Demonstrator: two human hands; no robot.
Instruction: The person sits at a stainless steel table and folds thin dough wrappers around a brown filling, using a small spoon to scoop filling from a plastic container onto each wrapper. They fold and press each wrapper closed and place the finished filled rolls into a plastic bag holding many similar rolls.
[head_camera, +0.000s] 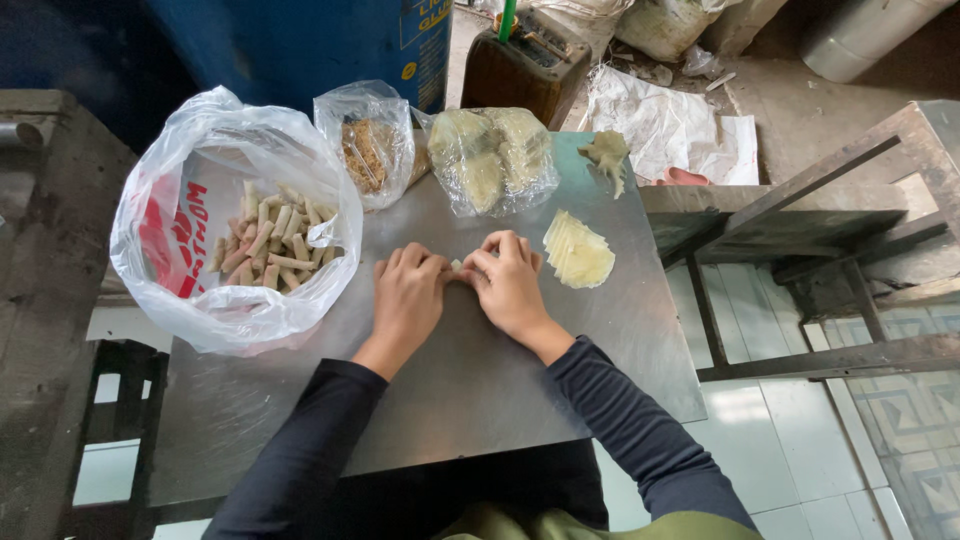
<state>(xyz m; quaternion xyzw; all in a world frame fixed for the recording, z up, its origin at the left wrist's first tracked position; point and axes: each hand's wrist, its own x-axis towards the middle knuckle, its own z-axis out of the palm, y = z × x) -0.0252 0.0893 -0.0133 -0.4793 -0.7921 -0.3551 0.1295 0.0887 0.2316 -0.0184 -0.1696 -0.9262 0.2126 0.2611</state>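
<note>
1. Where both hands meet at frame centre, I log a small pale roll (455, 268) pinched between left hand (407, 297) and right hand (508, 285), fingers curled closed.
2. Its long axis runs left-right; both hands equally near.
3. Wrapper stack (578, 250) just right of the right hand.

Both forearms in dark long sleeves, reaching up from six o'clock and converging toward the centre. Left hand (408, 290) palm down, fingers curled, knuckles uppermost, fingertips pointing toward two o'clock. Right hand (508, 283) likewise palm down, fingers bent, tips pointing toward ten o'clock. Fingertips of both hands meeting, pinched together over something small and pale, mostly hidden. Wrists bare below the cuffs.
</note>
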